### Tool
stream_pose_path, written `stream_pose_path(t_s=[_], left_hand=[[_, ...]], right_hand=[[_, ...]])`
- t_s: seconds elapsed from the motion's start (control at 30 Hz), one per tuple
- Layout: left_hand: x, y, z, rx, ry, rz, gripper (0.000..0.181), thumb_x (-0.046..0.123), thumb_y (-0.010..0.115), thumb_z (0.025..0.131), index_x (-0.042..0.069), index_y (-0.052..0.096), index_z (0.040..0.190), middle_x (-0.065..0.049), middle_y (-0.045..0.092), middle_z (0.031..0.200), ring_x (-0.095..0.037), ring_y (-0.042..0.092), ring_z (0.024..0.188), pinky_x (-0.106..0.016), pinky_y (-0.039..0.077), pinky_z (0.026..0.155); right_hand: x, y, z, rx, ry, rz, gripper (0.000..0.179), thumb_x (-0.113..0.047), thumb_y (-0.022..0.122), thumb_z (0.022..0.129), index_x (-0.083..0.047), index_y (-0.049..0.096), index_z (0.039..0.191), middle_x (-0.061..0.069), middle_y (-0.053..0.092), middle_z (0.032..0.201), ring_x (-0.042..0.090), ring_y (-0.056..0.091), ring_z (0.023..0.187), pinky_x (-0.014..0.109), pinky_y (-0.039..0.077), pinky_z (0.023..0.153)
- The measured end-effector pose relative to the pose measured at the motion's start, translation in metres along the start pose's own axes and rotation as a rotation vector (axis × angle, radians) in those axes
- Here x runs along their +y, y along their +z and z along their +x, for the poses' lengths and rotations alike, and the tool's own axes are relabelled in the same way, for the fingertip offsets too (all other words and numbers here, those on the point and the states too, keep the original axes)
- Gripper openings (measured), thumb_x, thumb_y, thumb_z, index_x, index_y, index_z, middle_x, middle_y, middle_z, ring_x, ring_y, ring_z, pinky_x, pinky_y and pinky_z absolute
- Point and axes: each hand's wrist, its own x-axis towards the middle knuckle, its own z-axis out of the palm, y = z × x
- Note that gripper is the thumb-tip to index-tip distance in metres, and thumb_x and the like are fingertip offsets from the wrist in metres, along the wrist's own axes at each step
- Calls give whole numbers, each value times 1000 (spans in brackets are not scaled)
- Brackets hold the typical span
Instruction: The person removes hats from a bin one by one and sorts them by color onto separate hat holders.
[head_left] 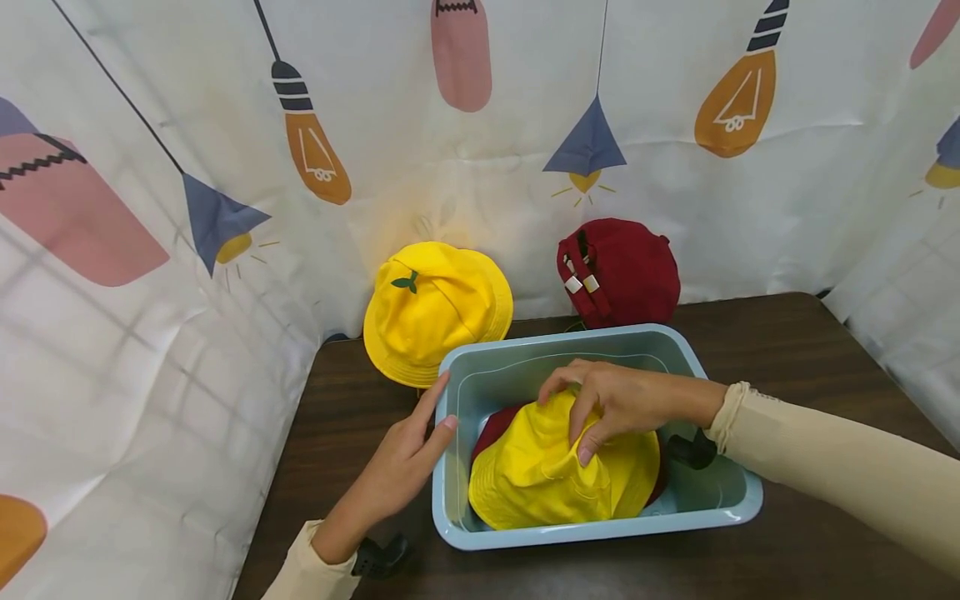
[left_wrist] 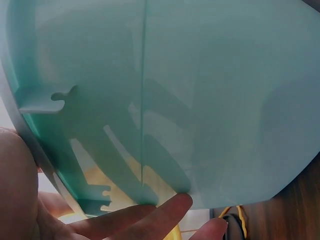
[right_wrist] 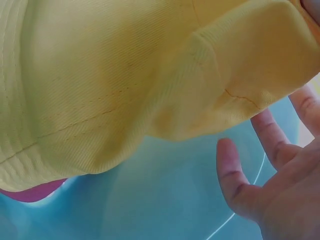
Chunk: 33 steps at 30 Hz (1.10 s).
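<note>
A yellow bucket hat (head_left: 525, 467) lies in a light blue plastic bin (head_left: 585, 537), over a dark red hat (head_left: 495, 429) that shows only at its edges. My right hand (head_left: 618, 400) reaches in from the right and pinches the crown of the yellow hat. In the right wrist view, some fingers (right_wrist: 232, 175) of that hand stand spread beside the cloth. My left hand (head_left: 401, 462) touches the bin's left rim. Seen from the left wrist, its fingers lie nearly straight along the outer wall (left_wrist: 225, 100).
Behind the bin are another yellow hat (head_left: 442, 300) with a green sprout mark, at left, and a dark red cap (head_left: 637, 271) with strap buckles, at right. All stand on a dark wooden table (head_left: 795, 358). A white lamp-patterned cloth (head_left: 502, 167) hangs behind.
</note>
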Motion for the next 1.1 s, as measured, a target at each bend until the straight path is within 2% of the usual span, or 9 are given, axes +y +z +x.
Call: stream_pose_path(t_s=[0.23,0.43,0.67,0.83,0.97,1.1], left_hand=[[-1,0,0,1,6,-7,64,41,46,109,35,14,164,-8,49,155,-24,66,117,-42,60,93],[0,0,0,-3,2,-15,64,40,46,109,35,14,164,-8,48,156,-24,66,117,-42,61,92],[-1,-1,0,-6,8,-20,65,39,47,109,34,14,164,-7,46,158,-25,65,118,-42,60,93],[0,-1,0,-4,12,-13,64,39,46,109,33,14,165,-8,46,158,-24,65,117,-43,60,94],[-1,-1,0,-3,7,-11,65,40,46,109,34,14,164,-7,46,158,-24,64,118,-44,60,94],[-1,0,0,-4,-2,-12,65,41,46,109,35,13,164,-7,46,158,-25,64,118,-44,60,95]], right_hand=[[-2,-1,2,-6,-5,18,16,-43,81,82,-33,84,94,-7,63,132,18,52,124,41,47,101],[-3,-2,2,-10,-27,76,18,-38,81,82,-26,85,97,-4,65,127,18,56,116,33,53,97],[-2,-4,1,2,-58,48,18,-37,81,84,-25,85,97,-3,71,120,20,64,109,29,57,90],[-3,-5,1,6,-67,64,18,-34,80,87,-22,84,99,-3,75,116,13,67,109,28,59,91],[-1,-4,2,25,-115,84,17,-32,79,88,-19,84,98,-4,78,107,8,69,101,28,60,88],[2,-2,3,78,-174,78,19,-31,77,89,-16,84,99,-4,79,100,7,71,93,28,61,84]])
